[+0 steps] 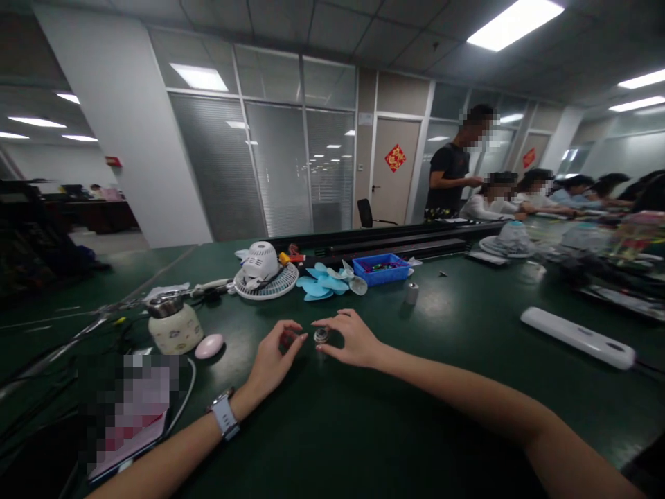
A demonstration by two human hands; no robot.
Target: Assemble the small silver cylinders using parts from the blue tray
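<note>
Near the middle of the green table (457,388), my right hand (353,339) has its thumb and forefinger around a small round silvery part (321,335). Its exact kind is too small to make out. Just left of that part, my left hand (278,350) is curved with thumb and fingers apart, holding nothing. A watch (224,414) with a pale strap is on the left wrist. Beyond the hands lie pale blue fan blades (322,283) and a blue basket (382,270) with small parts in it. A small grey metal cylinder (412,294) stands to the right.
A white fan housing (262,267) sits behind on the left. Nearer are a cream jar (175,326), a pink oval object (209,346), cables and a tablet-like device (132,423). A white power strip (576,337) lies right. Other people (451,173) are at the far side.
</note>
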